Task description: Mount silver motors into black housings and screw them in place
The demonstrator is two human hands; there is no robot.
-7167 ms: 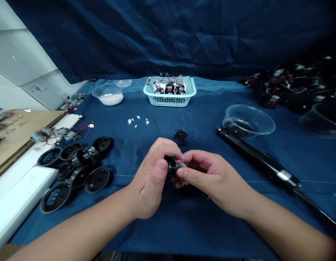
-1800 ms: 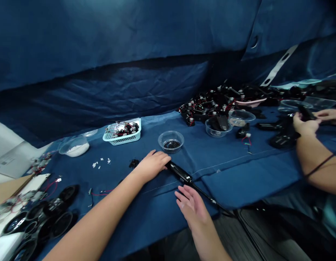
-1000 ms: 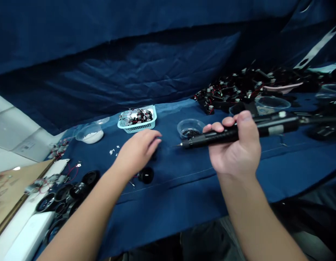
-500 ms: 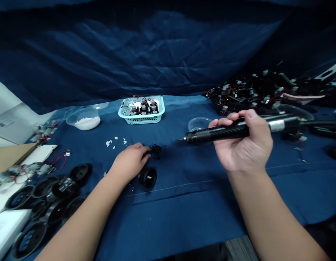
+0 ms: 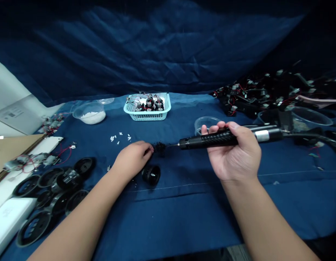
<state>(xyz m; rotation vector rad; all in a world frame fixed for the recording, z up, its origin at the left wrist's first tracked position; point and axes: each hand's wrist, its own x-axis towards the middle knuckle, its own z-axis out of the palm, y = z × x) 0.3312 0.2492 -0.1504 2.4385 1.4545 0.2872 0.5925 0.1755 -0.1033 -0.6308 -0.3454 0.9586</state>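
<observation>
Head view: right of centre, a slim black cylindrical screwdriver (image 5: 218, 139) sits clamped in my right hand (image 5: 235, 155), bit (image 5: 173, 145) by a heap of tiny black pieces (image 5: 159, 146); whether my left hand (image 5: 133, 157) pinches any, I can't tell. Likely pick-up, needing steady aim.

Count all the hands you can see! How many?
2. The left hand is at the left edge of the pile of tiny black pieces; the right hand, right of it, grips the black corded tool.

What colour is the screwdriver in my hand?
The screwdriver is mostly black; the head view shows it.
</observation>
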